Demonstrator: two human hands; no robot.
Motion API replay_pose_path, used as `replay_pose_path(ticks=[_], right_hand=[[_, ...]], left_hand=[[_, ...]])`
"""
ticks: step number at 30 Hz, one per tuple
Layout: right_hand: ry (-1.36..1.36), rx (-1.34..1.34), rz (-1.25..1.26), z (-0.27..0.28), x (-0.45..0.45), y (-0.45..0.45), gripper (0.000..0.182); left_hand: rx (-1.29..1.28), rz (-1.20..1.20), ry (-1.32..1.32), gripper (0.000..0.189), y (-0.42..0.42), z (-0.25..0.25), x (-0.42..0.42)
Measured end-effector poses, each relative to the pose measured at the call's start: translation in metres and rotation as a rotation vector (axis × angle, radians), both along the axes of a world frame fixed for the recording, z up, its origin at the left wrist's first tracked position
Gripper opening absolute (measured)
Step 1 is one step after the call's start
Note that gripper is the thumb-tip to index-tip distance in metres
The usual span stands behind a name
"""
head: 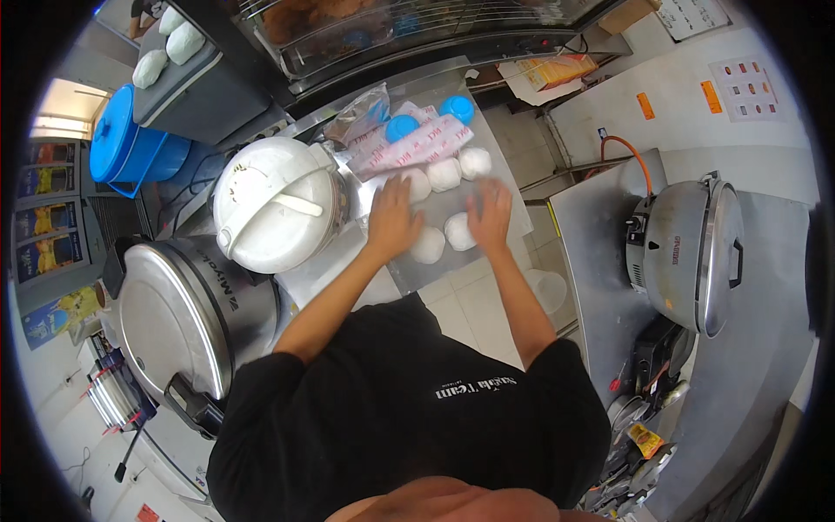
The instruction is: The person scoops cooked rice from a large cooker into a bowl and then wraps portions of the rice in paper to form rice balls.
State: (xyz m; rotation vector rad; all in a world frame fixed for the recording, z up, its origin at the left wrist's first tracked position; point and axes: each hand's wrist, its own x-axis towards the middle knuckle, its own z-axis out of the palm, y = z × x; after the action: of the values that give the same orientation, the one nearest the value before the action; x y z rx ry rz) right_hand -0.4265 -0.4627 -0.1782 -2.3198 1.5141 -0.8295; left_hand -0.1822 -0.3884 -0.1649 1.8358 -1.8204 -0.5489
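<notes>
Several white paper-wrapped bundles sit on the steel worktop (pixel 440 269) in front of me. My left hand (pixel 393 218) rests against a white wrapped bundle (pixel 415 184), palm down, and another wrapped bundle (pixel 427 245) lies just beside its thumb. On the other side, my right hand (pixel 490 212) touches the edge of a wrapped bundle (pixel 460 231). Farther back are two more, one in the middle (pixel 443 175) and one at the right (pixel 475 163). Behind them lie printed wrapping papers (pixel 424 143) with two blue round objects (pixel 402 128) on and beside them.
A white rice cooker (pixel 277 202) stands left of the bundles, with a large steel cooker (pixel 179 320) nearer me. A glass display cabinet (pixel 391 46) borders the back. Across a floor gap, a second steel counter (pixel 590 261) holds a grey lidded cooker (pixel 685 254).
</notes>
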Motion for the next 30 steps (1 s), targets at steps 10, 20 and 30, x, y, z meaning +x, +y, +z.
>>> replay_pose_path(ticks=[10, 20, 30], right_hand=[[0.100, 0.049, -0.024, -0.035, -0.019, 0.042, 0.060], [-0.033, 0.124, -0.155, -0.034, -0.013, -0.011, 0.079], [0.109, 0.117, -0.135, -0.016, -0.023, -0.008, 0.074]], left_hand=[[0.295, -0.083, -0.081, 0.090, 0.060, 0.014, 0.029], [0.210, -0.044, 0.101, 0.083, 0.054, -0.003, 0.036], [0.271, 0.107, 0.202, 0.100, 0.056, -0.002, 0.017]])
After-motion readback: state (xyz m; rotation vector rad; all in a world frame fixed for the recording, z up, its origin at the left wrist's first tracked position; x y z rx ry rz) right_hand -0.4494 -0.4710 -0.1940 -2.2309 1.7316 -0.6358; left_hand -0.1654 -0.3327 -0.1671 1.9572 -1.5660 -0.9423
